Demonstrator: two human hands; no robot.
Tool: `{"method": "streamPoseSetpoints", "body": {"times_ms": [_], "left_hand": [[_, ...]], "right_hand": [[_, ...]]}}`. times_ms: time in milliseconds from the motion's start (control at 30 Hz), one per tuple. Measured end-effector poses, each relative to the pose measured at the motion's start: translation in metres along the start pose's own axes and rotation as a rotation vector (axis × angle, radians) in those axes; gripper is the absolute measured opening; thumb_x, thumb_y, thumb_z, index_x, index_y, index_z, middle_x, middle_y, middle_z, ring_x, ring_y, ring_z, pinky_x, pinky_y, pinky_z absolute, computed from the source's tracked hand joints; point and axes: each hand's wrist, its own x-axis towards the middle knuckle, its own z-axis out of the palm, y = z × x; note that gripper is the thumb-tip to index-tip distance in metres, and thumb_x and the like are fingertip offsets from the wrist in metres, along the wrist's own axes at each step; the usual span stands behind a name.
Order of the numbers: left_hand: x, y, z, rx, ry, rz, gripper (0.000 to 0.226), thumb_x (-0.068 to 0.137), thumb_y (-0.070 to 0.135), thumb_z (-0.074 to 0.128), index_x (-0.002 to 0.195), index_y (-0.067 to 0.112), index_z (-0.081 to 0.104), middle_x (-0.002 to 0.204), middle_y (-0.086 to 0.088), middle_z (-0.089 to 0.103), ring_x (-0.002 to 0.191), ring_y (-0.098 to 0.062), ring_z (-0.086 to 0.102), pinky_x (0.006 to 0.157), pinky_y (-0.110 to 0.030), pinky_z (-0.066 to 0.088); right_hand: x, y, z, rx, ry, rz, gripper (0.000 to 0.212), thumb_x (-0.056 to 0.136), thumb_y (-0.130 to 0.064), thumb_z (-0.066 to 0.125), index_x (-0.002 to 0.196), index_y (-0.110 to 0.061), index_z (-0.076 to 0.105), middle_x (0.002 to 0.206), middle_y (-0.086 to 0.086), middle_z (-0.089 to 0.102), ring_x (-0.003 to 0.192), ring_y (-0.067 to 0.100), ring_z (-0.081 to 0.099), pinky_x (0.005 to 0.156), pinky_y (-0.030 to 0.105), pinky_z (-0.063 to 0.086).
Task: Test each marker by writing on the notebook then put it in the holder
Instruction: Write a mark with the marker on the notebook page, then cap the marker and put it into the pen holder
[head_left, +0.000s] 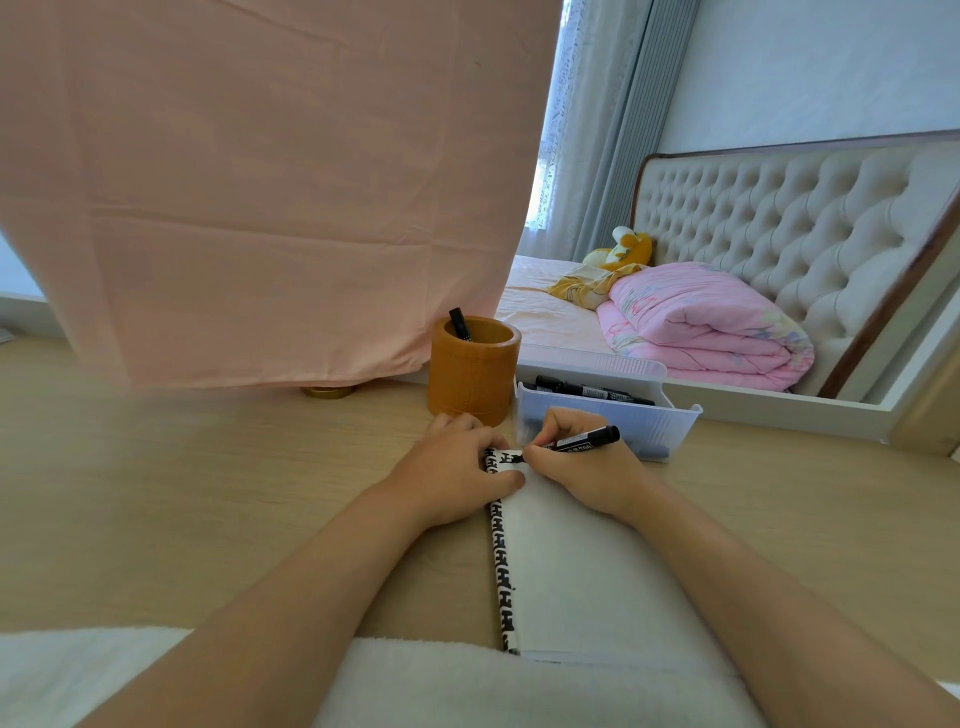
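A white notebook (576, 561) lies on the wooden desk, with black marks running down its left edge. My right hand (587, 467) grips a black marker (584, 441), its tip on the notebook's top left corner. My left hand (457, 467) presses flat on that corner, beside the tip. Behind my hands stands a brown round holder (470, 371) with one black marker (460, 325) sticking out. To its right a pale blue tray (649, 423) holds several black markers (592, 389).
A pink cloth (260, 182) hangs behind the holder, over the desk's back. A gold lid (328, 392) peeks out under it. A bed with a pink quilt (711, 325) lies beyond the desk's right back edge. White fabric (467, 686) covers my lap.
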Motion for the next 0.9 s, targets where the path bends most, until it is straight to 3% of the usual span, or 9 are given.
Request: {"method": "streamPoseSetpoints", "body": {"times_ms": [167, 300, 400, 467, 567, 667, 767, 900], "left_hand": [[0.0, -0.001, 0.0, 0.004, -0.006, -0.003, 0.053, 0.084, 0.058, 0.06, 0.131, 0.035, 0.056, 0.127, 0.011, 0.048, 0.122, -0.009, 0.032, 0.097, -0.03, 0.035], [0.0, 0.0, -0.001, 0.011, -0.01, -0.001, 0.052, 0.085, 0.059, 0.06, 0.131, 0.037, 0.055, 0.128, 0.011, 0.048, 0.123, -0.008, 0.032, 0.098, -0.03, 0.035], [0.0, 0.0, -0.003, 0.012, -0.029, -0.001, 0.049, 0.088, 0.06, 0.055, 0.132, 0.038, 0.054, 0.127, 0.013, 0.048, 0.123, -0.008, 0.033, 0.099, -0.031, 0.035], [0.001, -0.001, -0.007, -0.049, -0.041, 0.0, 0.047, 0.092, 0.06, 0.046, 0.132, 0.037, 0.055, 0.126, 0.014, 0.052, 0.122, -0.008, 0.038, 0.1, -0.034, 0.038], [0.001, 0.0, -0.023, -0.136, -0.031, -0.031, 0.04, 0.099, 0.047, 0.041, 0.134, 0.032, 0.054, 0.13, 0.013, 0.055, 0.116, -0.007, 0.05, 0.095, -0.031, 0.043], [-0.002, -0.002, -0.047, -0.059, -0.089, -0.107, 0.028, 0.097, 0.034, 0.048, 0.124, 0.033, 0.058, 0.123, 0.014, 0.057, 0.107, -0.005, 0.053, 0.086, -0.025, 0.043], [-0.004, -0.004, -0.063, -0.012, -0.245, -0.141, 0.015, 0.089, 0.034, 0.062, 0.104, 0.036, 0.063, 0.107, 0.015, 0.06, 0.097, -0.002, 0.056, 0.081, -0.024, 0.046], [-0.006, -0.005, -0.062, 0.083, -0.365, -0.096, 0.026, 0.077, 0.042, 0.077, 0.099, 0.034, 0.066, 0.099, 0.014, 0.061, 0.09, -0.002, 0.057, 0.074, -0.022, 0.045]], "right_hand": [[0.0, -0.003, 0.001, -0.011, 0.012, 0.017, 0.018, 0.083, -0.009, 0.07, 0.07, -0.014, 0.059, 0.073, 0.008, 0.066, 0.058, 0.004, 0.052, 0.054, 0.017, 0.043], [-0.002, 0.0, 0.0, 0.105, 0.089, 0.043, 0.021, 0.084, -0.008, 0.068, 0.068, -0.018, 0.058, 0.059, -0.005, 0.061, 0.054, 0.007, 0.05, 0.054, 0.025, 0.042], [-0.006, -0.001, -0.004, 0.176, 0.074, -0.002, 0.014, 0.087, -0.008, 0.068, 0.078, -0.017, 0.061, 0.055, -0.009, 0.059, 0.051, 0.009, 0.049, 0.052, 0.027, 0.04], [-0.008, -0.007, -0.008, 0.226, 0.027, -0.067, 0.008, 0.089, -0.009, 0.07, 0.088, -0.016, 0.066, 0.059, -0.006, 0.061, 0.052, 0.011, 0.052, 0.049, 0.027, 0.042], [-0.006, -0.017, -0.017, 0.283, -0.008, -0.09, 0.018, 0.093, -0.006, 0.065, 0.101, -0.021, 0.072, 0.064, -0.004, 0.065, 0.056, 0.012, 0.057, 0.048, 0.028, 0.046], [-0.006, -0.023, -0.027, 0.305, -0.097, -0.094, 0.027, 0.098, -0.004, 0.057, 0.113, -0.022, 0.07, 0.078, 0.002, 0.071, 0.059, 0.016, 0.061, 0.047, 0.028, 0.047], [-0.007, -0.027, -0.033, 0.338, -0.225, -0.087, 0.035, 0.101, 0.0, 0.047, 0.126, -0.018, 0.064, 0.095, 0.006, 0.074, 0.069, 0.024, 0.069, 0.051, 0.03, 0.054], [-0.008, -0.03, -0.038, 0.453, -0.385, -0.003, 0.041, 0.105, 0.001, 0.033, 0.129, -0.013, 0.063, 0.107, 0.013, 0.071, 0.088, 0.033, 0.07, 0.064, 0.039, 0.06]]}}
